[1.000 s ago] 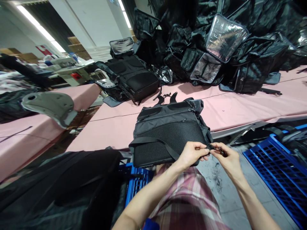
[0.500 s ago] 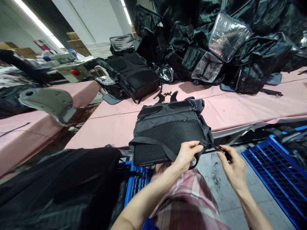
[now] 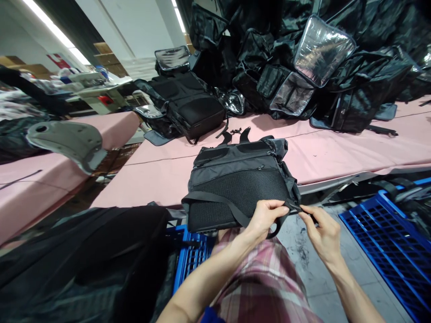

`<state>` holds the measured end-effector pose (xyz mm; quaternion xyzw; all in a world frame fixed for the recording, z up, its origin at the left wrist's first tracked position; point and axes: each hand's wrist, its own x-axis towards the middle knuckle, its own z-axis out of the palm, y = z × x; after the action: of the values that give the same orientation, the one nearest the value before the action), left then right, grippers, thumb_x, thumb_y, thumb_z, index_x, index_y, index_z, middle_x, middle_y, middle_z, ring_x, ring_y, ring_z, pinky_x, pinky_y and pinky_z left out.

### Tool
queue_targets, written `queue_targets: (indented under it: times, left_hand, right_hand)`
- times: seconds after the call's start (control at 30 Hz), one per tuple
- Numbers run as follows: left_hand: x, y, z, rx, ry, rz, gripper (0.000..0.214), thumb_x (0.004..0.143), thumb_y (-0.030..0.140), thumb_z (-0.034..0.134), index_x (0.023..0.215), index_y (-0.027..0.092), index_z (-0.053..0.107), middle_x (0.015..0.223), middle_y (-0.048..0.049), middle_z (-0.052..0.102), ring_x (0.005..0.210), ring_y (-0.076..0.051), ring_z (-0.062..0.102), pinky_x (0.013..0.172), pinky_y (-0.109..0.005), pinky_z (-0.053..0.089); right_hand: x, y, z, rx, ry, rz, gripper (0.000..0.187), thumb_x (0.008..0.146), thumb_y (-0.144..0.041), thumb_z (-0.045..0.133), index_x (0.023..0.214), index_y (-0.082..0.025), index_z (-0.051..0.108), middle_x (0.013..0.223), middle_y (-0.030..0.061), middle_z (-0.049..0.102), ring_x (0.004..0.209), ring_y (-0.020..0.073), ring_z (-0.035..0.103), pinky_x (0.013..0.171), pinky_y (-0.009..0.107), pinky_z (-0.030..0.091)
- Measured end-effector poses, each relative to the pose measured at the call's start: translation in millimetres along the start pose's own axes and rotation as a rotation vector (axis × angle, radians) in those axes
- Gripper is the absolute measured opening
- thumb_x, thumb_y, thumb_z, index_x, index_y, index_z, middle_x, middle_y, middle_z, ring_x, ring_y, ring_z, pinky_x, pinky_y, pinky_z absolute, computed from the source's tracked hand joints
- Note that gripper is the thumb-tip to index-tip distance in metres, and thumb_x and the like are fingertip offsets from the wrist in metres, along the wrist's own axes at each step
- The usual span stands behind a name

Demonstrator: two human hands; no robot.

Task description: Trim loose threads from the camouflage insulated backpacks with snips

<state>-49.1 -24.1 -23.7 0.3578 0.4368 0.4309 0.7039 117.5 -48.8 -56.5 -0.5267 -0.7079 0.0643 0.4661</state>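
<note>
A black backpack (image 3: 235, 188) lies with its mesh back panel up, half on the pink table edge and half over my lap. My left hand (image 3: 266, 217) pinches a black strap (image 3: 292, 206) at the bag's lower right corner. Close beside it, my right hand (image 3: 321, 231) is closed on the strap's other part, its fingertips almost meeting the left ones. Whatever small piece sits within the right fingers is mostly hidden. Another wide strap (image 3: 215, 198) runs loose across the mesh panel, and a loop of webbing hangs under my left hand.
The pink table (image 3: 161, 179) carries a heap of black bags (image 3: 283, 80), some with silver lining. A blue crate (image 3: 380, 233) stands at my right, another blue crate (image 3: 191, 251) at my left. A large black bag (image 3: 84, 260) fills the lower left, below a grey chair back (image 3: 67, 139).
My right hand has moved left, bringing its fingertips up to the strap end beside my left hand. The left hand has shifted slightly right; the backpack is almost unmoved.
</note>
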Motion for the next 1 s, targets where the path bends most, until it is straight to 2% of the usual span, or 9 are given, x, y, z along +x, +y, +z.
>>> queue_targets:
  times: [0.13, 0.33, 0.4, 0.5, 0.53, 0.6, 0.73, 0.8, 1.0]
  left_hand:
    - [1.2, -1.3, 1.1, 0.032, 0.01, -0.036, 0.029, 0.057, 0.027, 0.07, 0.08, 0.01, 0.073, 0.063, -0.0018, 0.062, 0.054, -0.008, 0.045, 0.053, -0.02, 0.032]
    - [0.8, -4.5, -1.6, 0.42, 0.047, 0.207, 0.016, 0.067, 0.022, 0.064, 0.076, 0.014, 0.075, 0.065, -0.0013, 0.059, 0.062, -0.011, 0.049, 0.061, -0.021, 0.038]
    - [-7.3, 2.9, -10.2, 0.588, -0.15, 0.223, 0.014, 0.07, 0.022, 0.065, 0.079, 0.017, 0.075, 0.068, -0.0019, 0.061, 0.065, -0.012, 0.053, 0.064, -0.021, 0.04]
    - [-19.5, 28.5, -28.6, 0.702, -0.712, 0.215, 0.017, 0.069, 0.024, 0.07, 0.086, 0.022, 0.075, 0.088, -0.0045, 0.068, 0.084, -0.017, 0.062, 0.076, -0.021, 0.044]
    - [-19.3, 39.1, -34.0, 0.733, -0.787, 0.232, 0.018, 0.071, 0.026, 0.069, 0.088, 0.023, 0.074, 0.093, -0.005, 0.069, 0.09, -0.018, 0.063, 0.08, -0.021, 0.044]
    - [-6.7, 57.7, -40.4, 0.852, -0.601, 0.305, 0.019, 0.078, 0.03, 0.062, 0.093, 0.023, 0.072, 0.099, -0.0055, 0.068, 0.094, -0.018, 0.062, 0.085, -0.023, 0.043]
    - [60.8, 71.4, -38.9, 1.222, 0.247, 0.365, 0.033, 0.083, 0.04, 0.054, 0.103, 0.015, 0.065, 0.107, -0.0139, 0.062, 0.102, -0.025, 0.056, 0.092, -0.036, 0.038]
    - [96.9, 69.0, -38.7, 1.387, 0.464, 0.364, 0.043, 0.082, 0.042, 0.057, 0.108, 0.008, 0.06, 0.11, -0.0194, 0.057, 0.104, -0.03, 0.054, 0.09, -0.043, 0.038]
    - [125.1, 53.2, -45.5, 1.608, 0.325, 0.348, 0.028, 0.087, 0.029, 0.05, 0.099, 0.005, 0.06, 0.098, -0.0188, 0.059, 0.092, -0.026, 0.06, 0.074, -0.036, 0.046]
  right_hand:
    - [-0.1, 0.2, 0.2, 0.04, -0.004, 0.118, 0.017, 0.086, -0.031, 0.051, 0.092, -0.021, 0.064, 0.085, 0.0033, 0.068, 0.074, 0.0156, 0.062, 0.061, 0.026, 0.048]
    - [1.0, -3.6, 2.2, 0.0, -0.043, 0.005, 0.014, 0.084, -0.029, 0.055, 0.091, -0.021, 0.065, 0.084, 0.0048, 0.068, 0.075, 0.0168, 0.062, 0.07, 0.03, 0.047]
    - [1.0, 2.9, 0.6, 0.052, -0.031, 0.099, 0.015, 0.084, -0.03, 0.055, 0.088, -0.021, 0.065, 0.081, 0.0038, 0.068, 0.072, 0.0157, 0.061, 0.066, 0.028, 0.047]
    - [5.0, 23.3, -1.0, 0.176, 0.056, 0.319, 0.022, 0.081, -0.038, 0.057, 0.09, -0.019, 0.065, 0.081, 0.0032, 0.067, 0.07, 0.0154, 0.061, 0.062, 0.027, 0.048]
    - [7.8, 31.2, 0.1, 0.209, 0.091, 0.372, 0.025, 0.078, -0.04, 0.06, 0.091, -0.019, 0.065, 0.083, 0.0037, 0.067, 0.071, 0.0161, 0.061, 0.063, 0.028, 0.048]
    - [15.3, 45.5, 6.8, 0.252, 0.133, 0.439, 0.036, 0.072, -0.044, 0.065, 0.094, -0.017, 0.065, 0.086, 0.0053, 0.067, 0.074, 0.0174, 0.061, 0.067, 0.03, 0.048]
    - [30.7, 60.3, 36.9, 0.201, 0.146, 0.445, 0.052, 0.067, -0.048, 0.069, 0.105, -0.013, 0.063, 0.069, 0.0013, 0.061, 0.06, 0.0132, 0.055, 0.059, 0.026, 0.045]
    - [35.3, 62.7, 53.0, 0.112, 0.112, 0.385, 0.052, 0.068, -0.05, 0.067, 0.104, -0.013, 0.064, 0.063, 0.0011, 0.06, 0.054, 0.0131, 0.052, 0.052, 0.025, 0.041]
    - [41.3, 61.8, 71.2, -0.268, -0.018, 0.472, 0.046, 0.067, -0.064, 0.057, 0.08, -0.021, 0.069, 0.057, 0.006, 0.059, 0.046, 0.0162, 0.045, 0.043, 0.025, 0.032]
